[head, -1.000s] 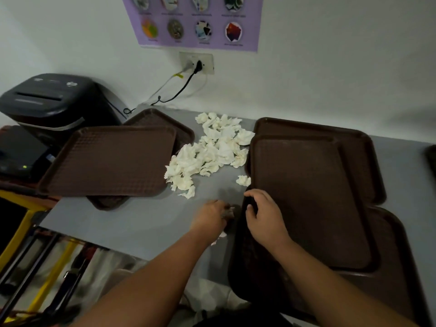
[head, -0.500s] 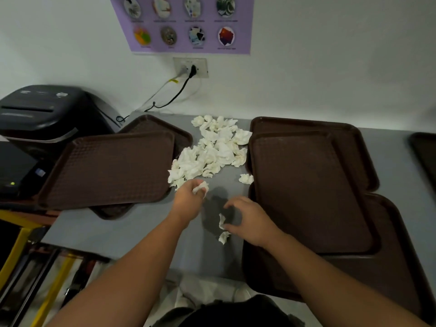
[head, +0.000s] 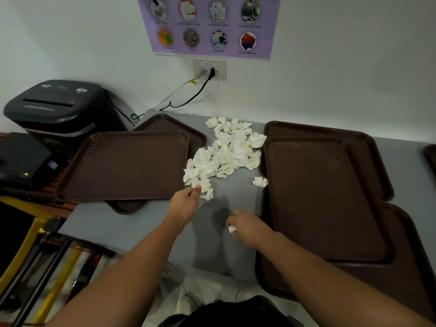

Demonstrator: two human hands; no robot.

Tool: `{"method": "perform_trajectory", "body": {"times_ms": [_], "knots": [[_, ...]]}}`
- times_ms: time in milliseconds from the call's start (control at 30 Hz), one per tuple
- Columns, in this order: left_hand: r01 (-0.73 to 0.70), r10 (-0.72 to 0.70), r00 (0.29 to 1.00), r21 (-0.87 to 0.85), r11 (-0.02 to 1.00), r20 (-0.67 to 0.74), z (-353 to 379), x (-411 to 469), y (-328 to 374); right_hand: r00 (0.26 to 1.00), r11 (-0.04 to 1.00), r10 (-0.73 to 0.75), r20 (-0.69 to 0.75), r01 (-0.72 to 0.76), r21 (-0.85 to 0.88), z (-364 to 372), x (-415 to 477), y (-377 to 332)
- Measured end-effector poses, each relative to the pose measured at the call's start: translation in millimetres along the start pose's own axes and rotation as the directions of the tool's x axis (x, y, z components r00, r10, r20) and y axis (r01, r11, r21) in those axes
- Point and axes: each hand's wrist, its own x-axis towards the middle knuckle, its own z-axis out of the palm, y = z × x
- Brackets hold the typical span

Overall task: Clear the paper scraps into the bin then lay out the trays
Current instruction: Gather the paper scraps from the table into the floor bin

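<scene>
A grey bench [head: 141, 223] is seen across the middle of the view, set against a white wall at 12 o'clock. At 3 o'clock, three brown right trays [head: 325, 197] are stacked askew, each shifted off the one beneath, the lowest reaching toward 5 o'clock. At 9 o'clock, two left trays [head: 125, 166] are laid crosswise; the lower one's corners show at 12 and 6 o'clock of the upper one. A black shredder [head: 59, 107] is stood at 10 o'clock, just behind the left trays, with cords run from that side to an outlet [head: 210, 70] on the wall. A purple poster [head: 212, 24] is fixed above the outlet at 12 o'clock.

The white scraps [head: 226, 152] are heaped on the bench between the two tray stacks, spread from 12 o'clock down toward the centre and touching the left trays' edge.

The left hand [head: 184, 204] is held at the heap's 7 o'clock end, fingers [head: 197, 188] curled, with thumb and forefinger closed on the nearest crumpled piece. The right hand [head: 247, 226] is placed at 5 o'clock of the heap, beside the right trays' near edge, its fingers curled round a held scrap [head: 232, 229].

A lone scrap [head: 260, 181] is left apart from the heap, just beside the top right tray's rim.
</scene>
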Motion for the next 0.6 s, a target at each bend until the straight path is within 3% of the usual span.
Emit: {"method": "perform_trajectory", "body": {"times_ms": [67, 133, 233, 367, 433, 533, 600], "knots": [[-0.015, 0.015, 1.0, 0.007, 1.0, 0.002, -3.1, -5.3, -1.4, 1.0, 0.998, 0.021, -0.023, -0.02, 0.056, 1.4, 6.0, -3.1], [-0.046, 0.046, 0.999, 0.041, 0.998, -0.014, -7.1, -12.8, -1.3, 0.992, 0.964, 0.068, -0.107, -0.038, 0.263, 1.3, 8.9, -9.3], [-0.109, 0.137, 0.984, 0.223, 0.969, -0.113, -19.9, -25.8, -4.4, 0.983, 0.847, 0.082, -0.166, 0.02, 0.532, -3.4, 19.0, -26.8], [-0.085, 0.173, 0.953, 0.326, 0.942, -0.25, -44.7, -44.9, -22.9, 0.99, 0.683, 0.037, -0.139, 0.077, 0.727, -14.7, 40.0, -65.5], [-0.036, 0.134, 0.938, 0.296, 0.955, -0.318, -57.5, -56.9, -34.1, 0.988, 0.668, -0.041, -0.15, 0.139, 0.731, -14.4, 49.2, -86.0], [0.033, 0.061, 0.904, 0.212, 0.977, -0.422, -78.3, -79.6, -52.6, 0.969, 0.755, -0.173, -0.178, 0.246, 0.608, -6.3, 61.1, -118.7], [0.086, 0.001, 0.876, 0.159, 0.984, -0.482, -92.4, -96.8, -70.0, 0.949, 0.759, -0.258, -0.18, 0.314, 0.57, 3.9, 67.2, -143.1]]}}
